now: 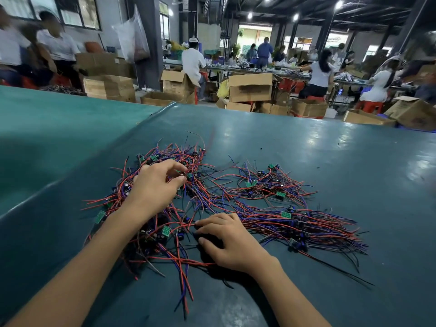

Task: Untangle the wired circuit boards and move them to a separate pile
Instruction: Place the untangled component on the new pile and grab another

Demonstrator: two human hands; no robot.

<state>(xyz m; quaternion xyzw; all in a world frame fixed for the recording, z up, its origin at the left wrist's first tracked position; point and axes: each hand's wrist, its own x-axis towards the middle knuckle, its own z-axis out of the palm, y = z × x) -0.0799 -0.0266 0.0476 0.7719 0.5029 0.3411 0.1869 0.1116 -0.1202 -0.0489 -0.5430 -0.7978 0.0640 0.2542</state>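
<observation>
**Head view, sorting in progress.** The left fingertips (180, 171) are closed narrowly, thumb against forefinger, in a pinch on a wired circuit board (189, 175) at the right edge of the tangled pile (174, 152). The left hand (155, 187) is arched over that pile, which lies at the left of the teal table cover (354, 161). The right fingers (204, 224) are curled, their tips set down on a red wire (185, 225) at the near side of the tangle. Whether anything is gripped beneath the right hand (228, 237) cannot be told, as a dark patch lies under the palm. To the right a straightened bundle (306, 228) is laid out, with a looser cluster (266, 185) just beyond it; these are judged to be the separate pile. Wires are still bridged between the tangle and both groups.

**Risk.** The pinched board's leads are threaded through many neighbours. If it is lifted sharply, several boards may be dragged along, a lead may be strained at its solder joint, or the sorted bundle may be pulled back into the tangle.
</observation>
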